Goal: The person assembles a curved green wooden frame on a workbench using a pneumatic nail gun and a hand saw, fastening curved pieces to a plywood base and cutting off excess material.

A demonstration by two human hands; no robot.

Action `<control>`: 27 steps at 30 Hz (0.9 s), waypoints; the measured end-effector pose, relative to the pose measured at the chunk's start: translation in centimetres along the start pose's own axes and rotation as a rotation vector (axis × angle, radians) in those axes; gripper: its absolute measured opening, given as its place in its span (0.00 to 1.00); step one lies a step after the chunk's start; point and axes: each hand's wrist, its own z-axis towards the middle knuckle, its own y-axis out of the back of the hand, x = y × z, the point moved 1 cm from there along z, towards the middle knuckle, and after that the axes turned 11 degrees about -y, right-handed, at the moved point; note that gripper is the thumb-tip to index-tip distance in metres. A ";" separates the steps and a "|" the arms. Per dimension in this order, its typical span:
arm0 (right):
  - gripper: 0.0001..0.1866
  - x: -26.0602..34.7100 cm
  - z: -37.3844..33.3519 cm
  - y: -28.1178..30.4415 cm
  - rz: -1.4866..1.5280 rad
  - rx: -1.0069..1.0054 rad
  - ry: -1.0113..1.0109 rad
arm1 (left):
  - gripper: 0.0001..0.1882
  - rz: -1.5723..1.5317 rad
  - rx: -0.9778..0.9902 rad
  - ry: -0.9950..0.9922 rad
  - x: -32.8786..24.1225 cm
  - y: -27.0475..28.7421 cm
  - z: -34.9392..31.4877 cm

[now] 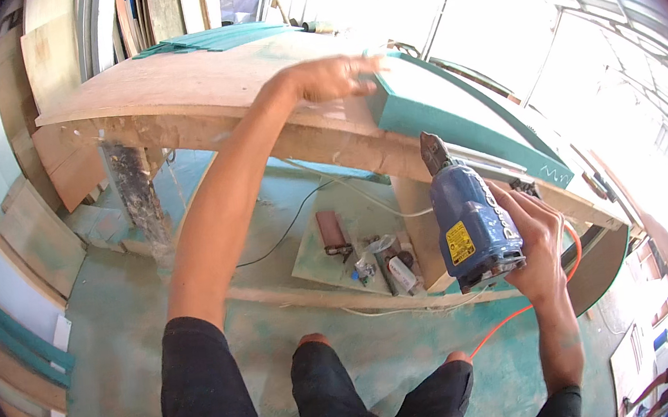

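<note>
In my right hand [531, 239] is a blue nail gun [471, 222] with a dark nose and a yellow label. My fingers wrap its handle, and its nose points toward the far side, just in front of the bench edge. An orange hose [508, 324] trails down near my right forearm. Over the bench [172, 87], my left hand [336, 78] reaches out with fingers stretched, slightly blurred. It is beside the left end of a teal-edged panel [453, 100] with a bright white top; whether it touches the panel I cannot tell.
Thin teal strips [216, 39] lie at the bench's far left. Below, a low shelf [316, 264] holds a brown box-shaped item [330, 229], cans and a plastic bag. Boards [32, 235] lean along the left wall. A black cable [283, 235] hangs beneath the bench.
</note>
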 end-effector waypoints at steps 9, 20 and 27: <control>0.35 0.5 4.1 -1.2 -0.047 0.113 0.056 | 0.38 0.096 0.123 0.233 -2.5 -1.9 -0.3; 0.41 0.6 5.2 -2.0 -0.107 0.147 0.002 | 0.34 0.097 0.141 0.255 -2.2 -1.3 -0.4; 0.40 0.2 5.1 -2.0 -0.097 0.168 0.028 | 0.45 -0.005 0.167 0.341 -3.7 -0.8 -0.3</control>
